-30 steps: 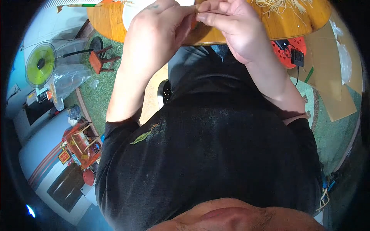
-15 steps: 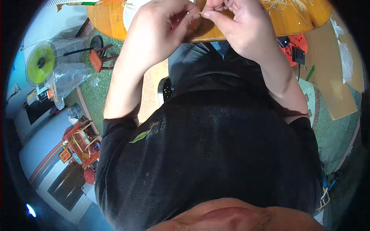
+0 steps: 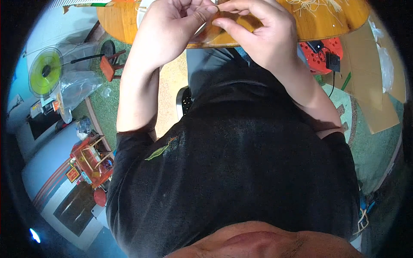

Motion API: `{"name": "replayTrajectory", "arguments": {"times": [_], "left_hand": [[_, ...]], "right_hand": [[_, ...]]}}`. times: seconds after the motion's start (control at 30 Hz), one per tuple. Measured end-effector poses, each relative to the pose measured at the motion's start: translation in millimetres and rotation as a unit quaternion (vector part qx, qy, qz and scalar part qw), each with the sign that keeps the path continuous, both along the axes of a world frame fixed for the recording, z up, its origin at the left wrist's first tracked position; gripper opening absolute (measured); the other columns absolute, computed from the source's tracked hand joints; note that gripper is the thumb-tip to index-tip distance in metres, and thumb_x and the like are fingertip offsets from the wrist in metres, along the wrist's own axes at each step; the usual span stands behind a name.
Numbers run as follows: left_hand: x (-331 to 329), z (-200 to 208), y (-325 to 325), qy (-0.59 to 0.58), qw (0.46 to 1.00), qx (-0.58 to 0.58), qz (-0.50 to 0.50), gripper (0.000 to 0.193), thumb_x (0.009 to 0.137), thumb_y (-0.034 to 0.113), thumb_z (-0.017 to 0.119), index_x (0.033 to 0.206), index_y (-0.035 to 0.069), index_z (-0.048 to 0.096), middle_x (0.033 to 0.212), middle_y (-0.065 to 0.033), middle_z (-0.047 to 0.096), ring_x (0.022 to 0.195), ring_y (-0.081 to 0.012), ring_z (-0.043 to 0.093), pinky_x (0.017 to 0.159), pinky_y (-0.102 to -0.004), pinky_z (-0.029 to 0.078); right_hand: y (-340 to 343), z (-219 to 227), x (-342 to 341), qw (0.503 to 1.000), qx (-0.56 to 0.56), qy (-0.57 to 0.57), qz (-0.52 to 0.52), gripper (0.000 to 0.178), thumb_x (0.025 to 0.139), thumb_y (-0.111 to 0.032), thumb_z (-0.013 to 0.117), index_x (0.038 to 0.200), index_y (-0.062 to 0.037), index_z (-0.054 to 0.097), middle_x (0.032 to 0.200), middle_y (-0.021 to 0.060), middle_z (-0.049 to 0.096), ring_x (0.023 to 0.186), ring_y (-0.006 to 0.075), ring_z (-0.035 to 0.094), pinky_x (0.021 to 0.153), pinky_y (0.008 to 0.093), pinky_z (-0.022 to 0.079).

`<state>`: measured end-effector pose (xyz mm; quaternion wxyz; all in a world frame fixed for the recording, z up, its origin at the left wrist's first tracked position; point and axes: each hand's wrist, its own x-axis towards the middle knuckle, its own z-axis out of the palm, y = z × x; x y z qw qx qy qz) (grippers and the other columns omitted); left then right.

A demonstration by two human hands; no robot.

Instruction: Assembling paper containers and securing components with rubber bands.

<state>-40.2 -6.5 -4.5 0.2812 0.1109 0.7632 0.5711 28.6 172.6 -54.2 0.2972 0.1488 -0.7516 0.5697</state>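
Note:
My left hand (image 3: 172,32) is over the near edge of the wooden table (image 3: 301,32), its thumb pressed against curled fingers. What it pinches, if anything, is too small and hidden to make out. Facing it from the right is my right hand (image 3: 264,32), with thumb and index finger apart. The right fingertips come close to the left thumb tip, and I cannot tell whether they touch. A white rounded dish (image 3: 141,17) shows partly behind my left hand. Loose pale strands (image 3: 316,6) lie on the table beyond my right hand.
A red stool (image 3: 316,64) with a black adapter (image 3: 332,62) and cable stands below the table at right, near flat cardboard (image 3: 365,81). At left are a green fan (image 3: 45,71), a small wooden stool (image 3: 111,66) and clear plastic bags (image 3: 77,84).
The two hands' fingertips met around a tiny thin thing before. Now the right thumb and index finger have spread apart, and the left thumb has turned upward over its fingers.

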Motion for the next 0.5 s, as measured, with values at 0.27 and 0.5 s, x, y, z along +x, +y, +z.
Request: {"name": "replayTrajectory", "arguments": {"times": [0.27,0.5], "left_hand": [[3,4,1,0.013,1.000,-0.003,-0.004,0.011,0.104,0.006,0.063,0.098,-0.002,0.066,0.081,-0.0012,0.066,0.070,-0.0077,0.058,0.063,-0.0236,0.048],[-3,5,-1,0.071,0.995,-0.058,-0.030,0.011,0.104,0.007,0.063,0.101,-0.002,0.068,0.088,-0.0002,0.069,0.075,-0.0056,0.058,0.067,-0.0217,0.046]], "right_hand": [[-3,-1,-4,0.997,0.046,0.024,-0.051,0.010,0.082,0.006,0.072,0.090,0.0027,0.066,0.086,0.0161,0.065,0.078,0.0315,0.067,0.069,0.0375,0.053],[-3,-6,-2,0.997,0.043,-0.015,-0.065,0.012,0.086,0.006,0.068,0.092,0.0018,0.059,0.086,0.0163,0.060,0.079,0.0333,0.063,0.072,0.0390,0.051]]}}
